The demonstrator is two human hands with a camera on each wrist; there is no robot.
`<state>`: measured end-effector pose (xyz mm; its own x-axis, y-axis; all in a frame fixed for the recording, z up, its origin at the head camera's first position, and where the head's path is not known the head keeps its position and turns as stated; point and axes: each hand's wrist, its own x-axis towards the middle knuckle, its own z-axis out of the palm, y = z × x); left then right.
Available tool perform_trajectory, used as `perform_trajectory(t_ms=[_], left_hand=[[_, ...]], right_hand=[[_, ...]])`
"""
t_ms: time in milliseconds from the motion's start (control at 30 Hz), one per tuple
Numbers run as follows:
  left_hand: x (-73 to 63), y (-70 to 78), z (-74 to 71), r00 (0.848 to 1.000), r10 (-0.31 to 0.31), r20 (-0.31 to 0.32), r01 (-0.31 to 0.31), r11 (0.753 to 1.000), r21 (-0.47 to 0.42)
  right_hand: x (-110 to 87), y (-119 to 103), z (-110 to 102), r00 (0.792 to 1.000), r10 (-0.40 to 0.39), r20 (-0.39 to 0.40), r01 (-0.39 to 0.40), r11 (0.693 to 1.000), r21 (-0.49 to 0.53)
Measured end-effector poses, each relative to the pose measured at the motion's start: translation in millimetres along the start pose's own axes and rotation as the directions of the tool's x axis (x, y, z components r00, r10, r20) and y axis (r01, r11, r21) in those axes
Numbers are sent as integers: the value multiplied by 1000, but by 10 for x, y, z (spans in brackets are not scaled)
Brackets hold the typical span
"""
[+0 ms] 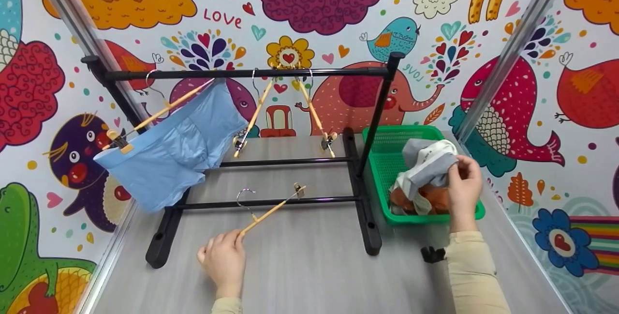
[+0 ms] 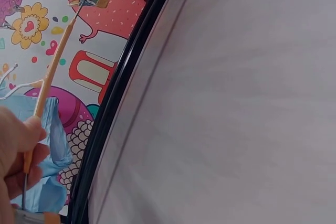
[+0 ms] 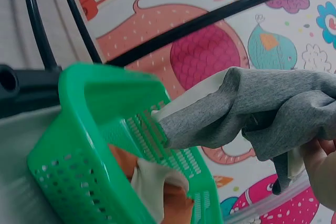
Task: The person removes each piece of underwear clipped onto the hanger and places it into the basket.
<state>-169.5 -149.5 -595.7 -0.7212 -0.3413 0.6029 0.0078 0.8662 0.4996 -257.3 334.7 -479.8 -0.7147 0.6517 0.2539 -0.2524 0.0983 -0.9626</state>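
In the head view, the two things that matter are held well apart: the hanger (image 1: 271, 213) is in the left hand (image 1: 223, 258), while the grey and white garment (image 1: 425, 166) is in the right hand (image 1: 465, 188). The left hand has its fingers curled round the wooden bar of the hanger, low over the surface (image 1: 300, 256); the right hand pinches the garment between thumb and fingers, above the green basket (image 1: 420, 218) near its right rim. So the garment lies to the right of the hanger and a little farther toward the back edge of the surface, and the right foot (image 1: 365, 217) of the black rack stands on the surface between them. The hanger's long axis is slanted: from the left hand it goes rightward and away, with its far clip (image 1: 299, 189) directed to the garment's side. The garment is crumpled, so its long axis is difficult to judge, but in the right wrist view it extends from the fingers across the basket's opening, above the orange cloth (image 3: 176, 203) inside. By nearness, the right hand has the garment and the basket, and the left hand has the hanger.
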Motion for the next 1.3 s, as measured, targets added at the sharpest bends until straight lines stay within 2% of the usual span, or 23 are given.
perform_trajectory(t_ms=[133, 267, 367, 567, 767, 900, 1133, 1300], left_hand=[[9, -28, -17, 1000, -1, -7, 1, 1000, -3], [14, -48, -27, 1000, -3, -9, 3, 1000, -4], [14, -62, -32, 1000, -4, -13, 5, 1000, 4], [45, -88, -56, 999, 11, -30, -11, 1000, 7], [113, -114, -95, 999, 14, -46, -14, 1000, 7], [166, -118, -140, 999, 6, -39, -6, 1000, 9], [268, -139, -196, 1000, -14, -17, 14, 1000, 6], [346, -144, -236, 999, -12, -36, 12, 1000, -1]], right_hand=[[45, 76, -48, 1000, 26, -14, -27, 996, -84], [47, 189, -74, 1000, -13, -12, 11, 980, -197], [41, 288, -85, 1000, -22, 16, 26, 960, -277], [38, 476, -99, 998, 18, 64, 10, 913, -408], [27, 625, -108, 993, -45, 105, 92, 863, -496], [3, 695, -122, 985, -60, 163, 139, 835, -532], [-41, 802, -131, 950, -138, 281, 278, 784, -555], [-74, 856, -120, 933, -146, 329, 322, 747, -582]])
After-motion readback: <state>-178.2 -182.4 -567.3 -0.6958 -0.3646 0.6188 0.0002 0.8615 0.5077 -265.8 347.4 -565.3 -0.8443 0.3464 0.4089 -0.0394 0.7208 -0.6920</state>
